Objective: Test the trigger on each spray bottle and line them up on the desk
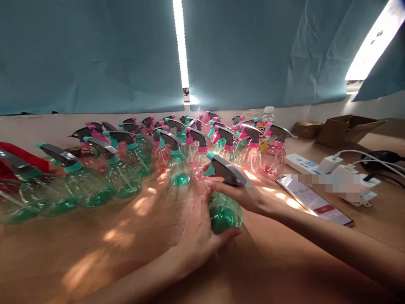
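A green clear spray bottle (225,213) stands on the table in front of me, its grey and teal spray head (228,169) on top. My left hand (202,232) is wrapped round the left and near side of its body, thumb along the bottom. Around the neck, just under the spray head, my right hand (242,195) has its fingers closed. Just beyond stands another green bottle (179,169), and pink bottles are close behind.
Several green and pink spray bottles fill the back and left of the wooden table (133,253). At the right lie a phone (316,200), a power strip (302,164) with chargers, and an open cardboard box (341,131). A red object (25,158) is far left.
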